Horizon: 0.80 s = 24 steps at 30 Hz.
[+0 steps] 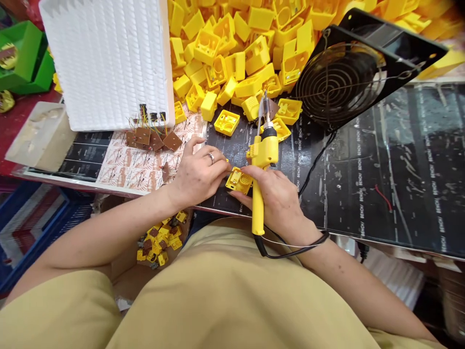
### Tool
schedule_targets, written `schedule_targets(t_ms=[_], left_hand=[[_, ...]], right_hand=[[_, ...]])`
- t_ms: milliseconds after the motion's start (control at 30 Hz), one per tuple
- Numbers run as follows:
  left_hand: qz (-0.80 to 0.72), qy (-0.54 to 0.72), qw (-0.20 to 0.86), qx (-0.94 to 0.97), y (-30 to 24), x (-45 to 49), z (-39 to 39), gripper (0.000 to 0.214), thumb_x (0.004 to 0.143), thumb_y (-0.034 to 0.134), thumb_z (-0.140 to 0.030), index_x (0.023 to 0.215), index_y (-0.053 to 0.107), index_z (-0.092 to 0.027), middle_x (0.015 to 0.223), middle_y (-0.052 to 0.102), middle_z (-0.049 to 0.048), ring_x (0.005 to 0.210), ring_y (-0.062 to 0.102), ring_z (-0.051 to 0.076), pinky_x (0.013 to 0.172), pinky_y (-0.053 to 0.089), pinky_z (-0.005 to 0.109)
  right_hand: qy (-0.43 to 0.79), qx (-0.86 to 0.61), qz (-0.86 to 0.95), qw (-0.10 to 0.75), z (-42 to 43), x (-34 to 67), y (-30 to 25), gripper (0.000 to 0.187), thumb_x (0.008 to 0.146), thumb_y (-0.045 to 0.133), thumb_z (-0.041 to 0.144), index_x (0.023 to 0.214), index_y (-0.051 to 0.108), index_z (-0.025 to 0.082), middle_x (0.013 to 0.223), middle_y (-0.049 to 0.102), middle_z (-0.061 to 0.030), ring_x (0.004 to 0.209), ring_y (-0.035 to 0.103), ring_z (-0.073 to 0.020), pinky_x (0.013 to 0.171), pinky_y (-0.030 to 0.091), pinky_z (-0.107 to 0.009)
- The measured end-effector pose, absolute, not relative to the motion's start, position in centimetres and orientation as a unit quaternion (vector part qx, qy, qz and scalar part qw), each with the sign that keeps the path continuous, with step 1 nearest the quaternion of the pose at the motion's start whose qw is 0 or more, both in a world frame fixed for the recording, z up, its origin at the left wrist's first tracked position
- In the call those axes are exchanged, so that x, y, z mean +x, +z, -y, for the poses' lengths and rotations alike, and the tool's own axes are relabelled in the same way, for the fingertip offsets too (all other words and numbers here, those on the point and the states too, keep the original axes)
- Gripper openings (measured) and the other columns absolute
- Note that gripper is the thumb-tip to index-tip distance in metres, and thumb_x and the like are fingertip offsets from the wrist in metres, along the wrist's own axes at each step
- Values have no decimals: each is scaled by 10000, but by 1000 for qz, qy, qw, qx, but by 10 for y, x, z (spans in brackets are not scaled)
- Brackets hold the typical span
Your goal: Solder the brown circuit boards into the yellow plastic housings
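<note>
My left hand [198, 173], a ring on one finger, pinches a small yellow plastic housing [239, 181] on the black bench mat [381, 160] near its front edge. My right hand [278, 198] grips the handle of a yellow soldering iron [262, 160] and also touches the housing from the right. The iron points away from me, its metal tip up near the pile. Its black cord loops round my right wrist.
A big heap of yellow housings [247, 43] fills the back of the bench. A black fan [348, 72] leans at the right. A white foam block [105, 58] stands at the left, brown circuit boards [152, 138] with wires before it. Assembled parts [160, 240] lie below the edge.
</note>
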<state>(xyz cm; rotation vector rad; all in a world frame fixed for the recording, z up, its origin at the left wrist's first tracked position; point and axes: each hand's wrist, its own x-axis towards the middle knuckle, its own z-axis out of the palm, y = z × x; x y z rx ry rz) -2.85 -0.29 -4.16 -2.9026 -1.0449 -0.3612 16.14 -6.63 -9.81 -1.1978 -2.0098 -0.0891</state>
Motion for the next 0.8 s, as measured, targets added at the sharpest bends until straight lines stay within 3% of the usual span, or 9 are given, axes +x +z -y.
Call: schedule_targets(t_ms=[100, 400, 633, 733, 800], left_hand=[[340, -158, -27, -927, -48, -32, 4, 215, 949, 486, -226, 833, 666, -204, 845, 730, 3, 906, 653, 178, 1084, 275, 504], [333, -111, -149, -924, -42, -30, 0, 145, 904, 537, -203, 826, 656, -177, 827, 720, -1, 840, 652, 163, 1117, 287, 492], [277, -69, -34, -958, -36, -30, 0, 235, 928, 497, -207, 796, 689, -179, 775, 687, 27, 809, 620, 186, 1059, 341, 505], [260, -60, 12, -964, -34, -28, 3, 244, 921, 490, -165, 795, 698, -183, 791, 700, 30, 814, 610, 190, 1031, 362, 482], [254, -49, 31, -965, -33, -27, 4, 232, 899, 502, -131, 794, 701, -186, 792, 704, 29, 812, 606, 189, 1019, 367, 469]], right_hand=[[-37, -475, 790, 387, 65, 161, -98, 289, 978, 532, 381, 1165, 496, 164, 828, 611, -37, 706, 578, -185, 692, 454, -289], [-33, -486, 784, 384, 65, 159, -101, 305, 968, 548, 416, 1149, 515, 173, 895, 641, -55, 704, 597, -191, 657, 438, -304], [-14, -465, 775, 428, 69, 168, -86, 398, 897, 637, 480, 1133, 563, 168, 855, 672, -36, 740, 633, -166, 816, 505, -302], [30, -433, 770, 467, 87, 192, -61, 290, 859, 717, 357, 1083, 602, 214, 760, 671, 16, 671, 626, -124, 725, 515, -239], [51, -445, 788, 423, 104, 215, -46, 321, 937, 600, 433, 1216, 585, 275, 706, 650, 33, 636, 620, -126, 704, 526, -248]])
